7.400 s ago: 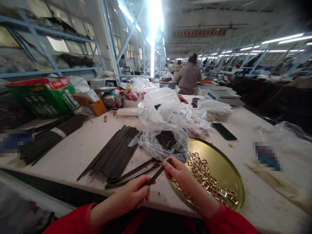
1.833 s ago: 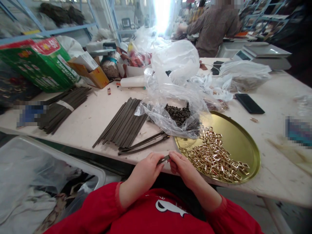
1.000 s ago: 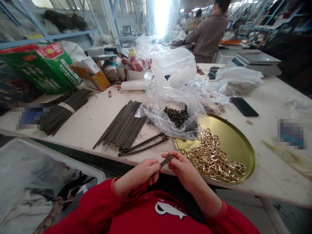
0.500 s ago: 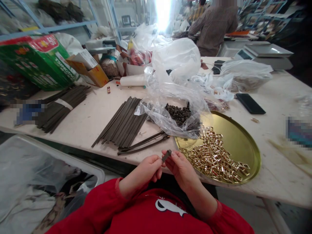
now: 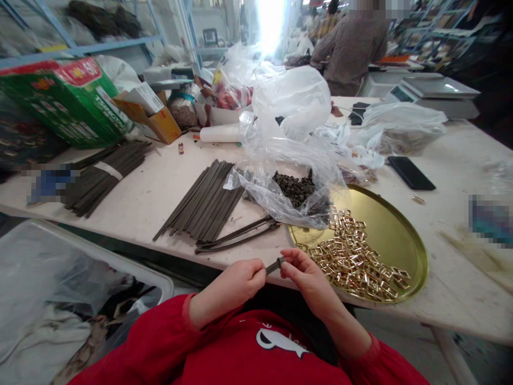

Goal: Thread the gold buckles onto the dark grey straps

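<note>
Head view, dark strip [image 5: 273, 267] in left hand [image 5: 246, 279], end beside right hand [image 5: 308, 275]

Blown out at top centre by white glare [image 5: 269, 27] — softly lit across the table [image 5: 124, 216]
Stretched toward the edges — dark at upper right.

Less strip [image 5: 272, 267] is showing between the left hand [image 5: 246, 279] and right hand [image 5: 305, 274] than at first, and a wider dark band [image 5: 280, 262] is now appearing at its exposed end.

Dark strip [image 5: 273, 267] in left hand [image 5: 245, 277], right hand [image 5: 305, 272] at its end
</note>
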`<state>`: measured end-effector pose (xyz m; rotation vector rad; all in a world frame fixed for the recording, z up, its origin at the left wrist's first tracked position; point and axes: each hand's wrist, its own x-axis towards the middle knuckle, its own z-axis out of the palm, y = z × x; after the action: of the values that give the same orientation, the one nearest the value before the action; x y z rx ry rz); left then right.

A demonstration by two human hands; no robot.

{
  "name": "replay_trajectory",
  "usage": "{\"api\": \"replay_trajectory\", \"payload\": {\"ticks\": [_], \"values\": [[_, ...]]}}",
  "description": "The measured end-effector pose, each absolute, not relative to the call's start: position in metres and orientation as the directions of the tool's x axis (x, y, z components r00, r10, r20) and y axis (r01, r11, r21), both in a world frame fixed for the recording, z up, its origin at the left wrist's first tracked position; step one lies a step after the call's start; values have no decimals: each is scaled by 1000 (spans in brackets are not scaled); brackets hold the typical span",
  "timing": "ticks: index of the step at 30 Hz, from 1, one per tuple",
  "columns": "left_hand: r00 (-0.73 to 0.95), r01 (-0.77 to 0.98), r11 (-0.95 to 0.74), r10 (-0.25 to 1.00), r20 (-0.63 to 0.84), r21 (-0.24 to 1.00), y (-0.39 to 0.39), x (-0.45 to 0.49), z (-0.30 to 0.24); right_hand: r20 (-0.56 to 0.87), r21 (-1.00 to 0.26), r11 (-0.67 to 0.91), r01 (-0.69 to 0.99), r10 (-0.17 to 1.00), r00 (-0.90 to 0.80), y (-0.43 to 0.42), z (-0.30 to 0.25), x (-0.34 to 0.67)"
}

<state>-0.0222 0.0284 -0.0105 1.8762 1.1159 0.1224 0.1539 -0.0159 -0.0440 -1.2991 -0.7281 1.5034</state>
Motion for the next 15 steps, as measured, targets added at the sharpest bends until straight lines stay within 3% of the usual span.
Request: {"api": "replay_trajectory", "payload": {"ticks": [4,8,15], "values": [[634,673,-262,686,-357,692,27,-24,0,-453,-829,-453,-329,888,-81,-22,-39,154],[693,638,-276,613,-380,719,23,-20,11,-467,-788,-514,-340,858,-213,-28,-32,151],[662,538,36,600,-449,842,9,-19,7,-387,-791,-379,-480,918,-87,-27,-33,147]]}}
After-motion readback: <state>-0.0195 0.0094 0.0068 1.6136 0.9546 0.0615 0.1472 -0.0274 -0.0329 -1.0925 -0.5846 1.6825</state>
